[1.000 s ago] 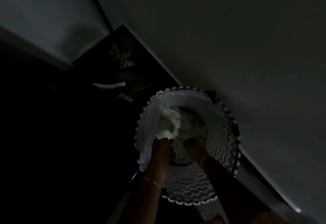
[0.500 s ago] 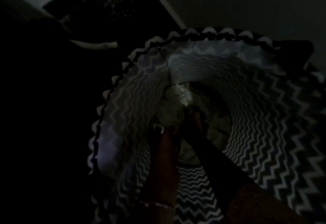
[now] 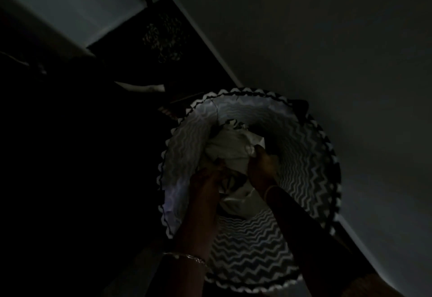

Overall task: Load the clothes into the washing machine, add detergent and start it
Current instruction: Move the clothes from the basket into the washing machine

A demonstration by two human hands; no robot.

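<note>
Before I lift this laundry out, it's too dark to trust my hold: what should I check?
1. Left hand grips the clothes: ok.
2. Right hand grips the clothes: ok.
3. Whole pile gathered: cannot tell, too dark.
4. Clothes above the rim of the basket: not ok, they lie deep inside.
5. Surroundings to the left readable: not ok, all dark.

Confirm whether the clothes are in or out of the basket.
In: clothes sit bunched inside the basket, left hand and right hand gripping them.
</note>
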